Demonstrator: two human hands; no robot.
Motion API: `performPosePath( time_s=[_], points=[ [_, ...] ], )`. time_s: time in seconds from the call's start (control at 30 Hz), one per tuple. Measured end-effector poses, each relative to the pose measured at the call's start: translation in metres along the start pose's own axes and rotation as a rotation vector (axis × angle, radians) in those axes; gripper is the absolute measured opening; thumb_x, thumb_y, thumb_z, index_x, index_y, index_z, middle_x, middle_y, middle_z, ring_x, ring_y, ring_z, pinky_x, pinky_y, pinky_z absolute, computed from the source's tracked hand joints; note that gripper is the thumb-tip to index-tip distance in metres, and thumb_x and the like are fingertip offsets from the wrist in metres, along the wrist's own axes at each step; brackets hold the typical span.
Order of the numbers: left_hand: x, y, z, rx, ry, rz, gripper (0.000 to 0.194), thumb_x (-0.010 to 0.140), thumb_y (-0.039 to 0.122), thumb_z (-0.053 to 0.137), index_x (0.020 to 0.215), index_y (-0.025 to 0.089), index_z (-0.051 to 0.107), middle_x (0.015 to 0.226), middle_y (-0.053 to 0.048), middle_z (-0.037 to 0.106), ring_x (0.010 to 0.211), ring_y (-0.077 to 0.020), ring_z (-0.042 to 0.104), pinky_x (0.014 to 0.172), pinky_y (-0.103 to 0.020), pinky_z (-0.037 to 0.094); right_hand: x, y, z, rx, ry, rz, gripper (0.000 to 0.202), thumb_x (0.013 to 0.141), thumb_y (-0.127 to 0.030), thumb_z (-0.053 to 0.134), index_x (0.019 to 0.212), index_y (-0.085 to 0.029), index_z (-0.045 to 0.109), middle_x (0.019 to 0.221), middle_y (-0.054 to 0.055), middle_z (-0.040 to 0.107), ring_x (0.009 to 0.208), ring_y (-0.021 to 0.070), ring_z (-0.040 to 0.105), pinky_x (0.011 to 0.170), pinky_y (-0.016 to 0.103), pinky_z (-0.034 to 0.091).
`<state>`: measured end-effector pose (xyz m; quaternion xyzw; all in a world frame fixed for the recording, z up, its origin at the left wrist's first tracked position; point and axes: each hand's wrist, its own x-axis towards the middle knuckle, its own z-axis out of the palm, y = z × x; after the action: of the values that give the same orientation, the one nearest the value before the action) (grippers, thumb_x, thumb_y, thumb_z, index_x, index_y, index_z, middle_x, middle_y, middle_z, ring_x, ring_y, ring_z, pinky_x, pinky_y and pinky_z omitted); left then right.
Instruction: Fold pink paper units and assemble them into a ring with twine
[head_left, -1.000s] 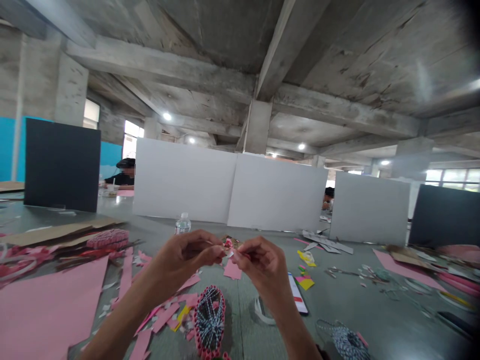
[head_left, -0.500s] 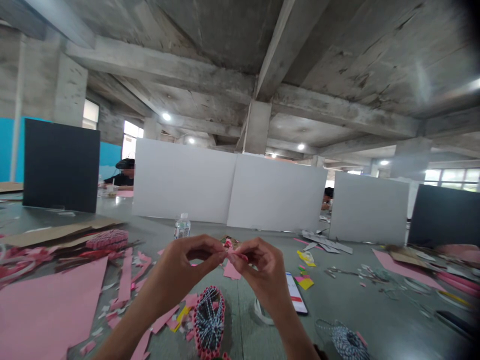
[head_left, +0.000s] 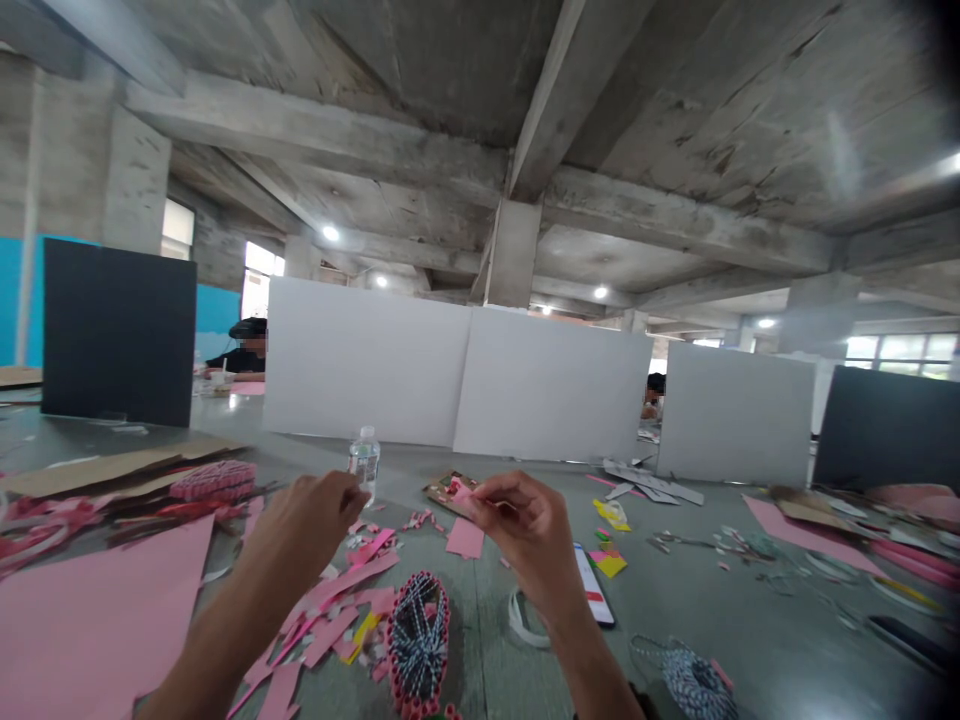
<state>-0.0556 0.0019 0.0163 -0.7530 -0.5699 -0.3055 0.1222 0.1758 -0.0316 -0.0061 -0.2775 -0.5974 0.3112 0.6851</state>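
Note:
My right hand (head_left: 525, 530) pinches a small pink paper piece (head_left: 463, 497) between thumb and fingertips, in front of a brown cardboard piece (head_left: 442, 488) with red and pink bits on it. My left hand (head_left: 315, 520) is closed, left of centre and near the water bottle; whatever its fingers may hold is hidden. A pink paper square (head_left: 465, 538) lies below the right fingertips. Nearer to me stands an oval woven piece (head_left: 418, 645) with a rim of pink rolls and blue-white cord inside.
Pink strips and scraps (head_left: 330, 630) lie at centre left beside a large pink sheet (head_left: 97, 620). A bottle (head_left: 365, 460), phone (head_left: 592, 590), white tape ring (head_left: 525, 620) and cord coil (head_left: 697, 680) are on the table. White panels (head_left: 555, 385) stand behind.
My left hand has parted from the right and moved left and down, its fingers closing. My right hand stays nearly in place with the pink piece.

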Motion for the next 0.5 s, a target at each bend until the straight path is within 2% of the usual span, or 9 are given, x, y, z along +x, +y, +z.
performPosePath(
  time_s=[0.1, 0.2, 0.27, 0.33, 0.4, 0.43, 0.5],
  points=[
    [0.001, 0.000, 0.000, 0.073, 0.032, -0.031, 0.027, 0.085, 0.023, 0.051, 0.065, 0.024, 0.069, 0.063, -0.006, 0.074, 0.054, -0.0240, 0.067, 0.046, -0.024, 0.029, 0.000, 0.002, 0.001, 0.057, 0.006, -0.005, 0.016, 0.069, -0.040, 0.082, 0.077, -0.030, 0.072, 0.080, 0.004, 0.074, 0.070, 0.0217, 0.067, 0.050, 0.029, 0.050],
    [0.004, 0.008, -0.003, -0.012, 0.013, -0.048, 0.025, 0.086, 0.031, 0.057, 0.066, 0.023, 0.069, 0.062, -0.006, 0.074, 0.056, -0.0257, 0.068, 0.048, -0.025, 0.034, 0.001, 0.002, 0.004, 0.097, 0.042, -0.013, 0.022, 0.065, -0.037, 0.085, 0.076, -0.028, 0.069, 0.080, 0.004, 0.075, 0.071, 0.0224, 0.068, 0.057, 0.031, 0.055],
    [0.004, 0.018, -0.008, -0.229, -0.052, 0.026, 0.026, 0.089, 0.037, 0.056, 0.073, 0.023, 0.070, 0.065, -0.005, 0.075, 0.060, -0.0236, 0.070, 0.053, -0.026, 0.043, 0.001, 0.000, 0.006, 0.123, 0.051, -0.013, 0.027, 0.061, -0.036, 0.088, 0.073, -0.027, 0.065, 0.079, 0.003, 0.074, 0.070, 0.0221, 0.069, 0.061, 0.032, 0.056],
    [0.000, 0.031, -0.014, -0.553, -0.181, 0.128, 0.024, 0.092, 0.042, 0.056, 0.089, 0.025, 0.072, 0.082, -0.003, 0.078, 0.072, -0.0208, 0.073, 0.063, -0.026, 0.053, 0.000, -0.002, 0.008, 0.140, 0.041, -0.002, 0.031, 0.059, -0.035, 0.089, 0.071, -0.027, 0.062, 0.078, 0.003, 0.073, 0.071, 0.0225, 0.069, 0.063, 0.033, 0.056],
    [-0.006, 0.043, -0.020, -0.818, -0.312, 0.172, 0.024, 0.088, 0.043, 0.063, 0.103, 0.027, 0.071, 0.097, -0.002, 0.079, 0.086, -0.0200, 0.074, 0.073, -0.026, 0.057, -0.002, -0.004, 0.010, 0.150, 0.030, 0.015, 0.031, 0.059, -0.036, 0.089, 0.069, -0.029, 0.061, 0.079, 0.004, 0.073, 0.073, 0.0242, 0.070, 0.065, 0.036, 0.057],
    [-0.010, 0.049, -0.021, -0.889, -0.330, 0.173, 0.025, 0.086, 0.043, 0.067, 0.105, 0.028, 0.072, 0.098, -0.002, 0.079, 0.088, -0.0195, 0.074, 0.074, -0.025, 0.058, -0.003, -0.004, 0.011, 0.148, 0.025, 0.021, 0.029, 0.060, -0.038, 0.088, 0.069, -0.029, 0.061, 0.080, 0.004, 0.073, 0.074, 0.0249, 0.070, 0.066, 0.038, 0.057],
    [-0.016, 0.057, -0.022, -0.933, -0.293, 0.154, 0.022, 0.084, 0.041, 0.070, 0.103, 0.028, 0.073, 0.094, 0.000, 0.079, 0.085, -0.0180, 0.074, 0.074, -0.024, 0.059, -0.005, -0.005, 0.013, 0.139, 0.016, 0.022, 0.026, 0.061, -0.041, 0.086, 0.067, -0.032, 0.062, 0.082, 0.005, 0.073, 0.074, 0.0254, 0.071, 0.065, 0.041, 0.055]
  ],
)
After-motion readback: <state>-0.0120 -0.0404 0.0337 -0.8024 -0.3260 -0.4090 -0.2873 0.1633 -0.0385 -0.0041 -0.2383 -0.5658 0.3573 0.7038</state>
